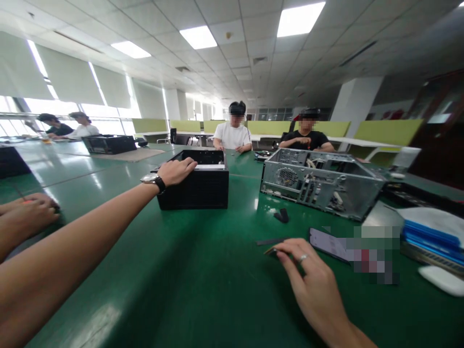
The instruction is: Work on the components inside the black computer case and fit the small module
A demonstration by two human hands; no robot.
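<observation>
My left hand [177, 172], a watch on its wrist, grips the top edge of a black computer case [195, 189], fingers over the rim and thumb hidden. The case stands on the green table with its top side open and a pale strip inside. My right hand [308, 273], wearing a ring, pinches a small thin flat piece [270, 251] with a yellowish edge just above the table. Its kind I cannot make out. Beyond those fingertips lies a dark thin strip [270, 241]; farther back is a small black piece [282, 215]. A phone [329, 243] rests right of my right hand.
An opened metal computer chassis [319, 181] stands at the right. Blue-edged items [431, 235] and a white rounded object [442, 279] lie at the far right. Another person's hands [31, 215] are at the left edge. Two people sit across the green table [203, 275].
</observation>
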